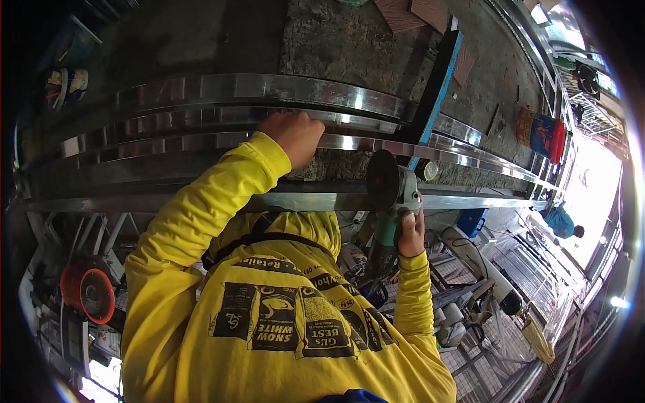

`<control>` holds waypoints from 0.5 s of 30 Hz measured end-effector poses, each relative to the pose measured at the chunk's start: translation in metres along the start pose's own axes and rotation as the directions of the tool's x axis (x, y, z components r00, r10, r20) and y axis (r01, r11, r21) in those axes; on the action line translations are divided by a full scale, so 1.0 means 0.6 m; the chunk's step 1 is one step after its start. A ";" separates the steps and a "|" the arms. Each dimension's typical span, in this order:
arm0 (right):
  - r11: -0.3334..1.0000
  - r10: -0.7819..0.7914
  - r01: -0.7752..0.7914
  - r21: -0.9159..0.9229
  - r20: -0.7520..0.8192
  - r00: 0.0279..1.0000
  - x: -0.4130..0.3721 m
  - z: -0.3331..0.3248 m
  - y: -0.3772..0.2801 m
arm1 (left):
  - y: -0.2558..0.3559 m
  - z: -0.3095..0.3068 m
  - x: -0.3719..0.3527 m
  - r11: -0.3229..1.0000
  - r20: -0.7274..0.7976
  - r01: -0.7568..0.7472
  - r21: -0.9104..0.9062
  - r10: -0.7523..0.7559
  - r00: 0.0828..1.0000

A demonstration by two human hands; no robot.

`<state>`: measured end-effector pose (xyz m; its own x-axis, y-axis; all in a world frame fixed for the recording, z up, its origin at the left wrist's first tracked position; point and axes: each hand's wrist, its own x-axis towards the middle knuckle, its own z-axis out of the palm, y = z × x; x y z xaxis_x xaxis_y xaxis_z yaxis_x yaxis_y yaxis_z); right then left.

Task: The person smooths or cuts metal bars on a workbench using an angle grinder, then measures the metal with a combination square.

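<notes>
My right hand (412,235) grips an angle grinder (385,235) with a green body and a grey metal head. Its dark disc (384,180) stands upright close to the near shiny metal bar (463,159). My left hand (295,136) is closed over the long metal bars left of the disc, fingers curled on the far side and partly hidden. Another bar (269,85) runs parallel behind. Across the bars to the right lies a dark straight piece with a blue edge (440,94). A small round container (428,170) sits beside the grinder head.
The bars rest on a worn, stained workbench (336,50) with a metal front edge (316,201). Brown flat pieces (403,15) lie at the back. A red-and-blue tub (541,136) stands right. An orange round-framed object (92,295) is lower left. A person (561,221) is far right.
</notes>
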<state>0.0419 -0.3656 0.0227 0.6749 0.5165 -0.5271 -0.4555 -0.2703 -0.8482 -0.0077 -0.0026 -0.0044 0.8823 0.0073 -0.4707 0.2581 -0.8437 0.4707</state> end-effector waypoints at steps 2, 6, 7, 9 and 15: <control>1.000 -0.006 0.006 0.002 -0.003 1.000 0.000 -0.001 0.003 | 0.001 -0.008 0.002 1.000 0.035 0.010 -0.003 -0.010 0.999; 0.999 -0.035 0.035 -0.024 -0.011 0.999 0.004 0.003 0.003 | 0.002 -0.014 0.004 1.000 0.071 0.020 -0.011 -0.019 0.997; 0.998 -0.048 0.047 -0.034 -0.019 0.999 0.004 0.009 -0.003 | 0.002 -0.014 0.005 1.000 0.070 0.024 -0.017 -0.023 0.997; 0.997 -0.060 0.058 -0.048 -0.026 0.998 0.005 0.012 -0.004 | 0.002 -0.014 0.005 0.999 0.078 0.035 -0.027 -0.033 0.996; 0.999 -0.001 0.000 0.054 0.023 1.000 0.007 0.012 -0.001 | 0.000 -0.015 0.006 0.996 0.111 0.081 -0.025 -0.078 0.991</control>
<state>0.0407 -0.3578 0.0213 0.6617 0.5357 -0.5246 -0.4862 -0.2261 -0.8441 -0.0009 0.0020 0.0005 0.8105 0.0131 -0.5856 0.3382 -0.8267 0.4496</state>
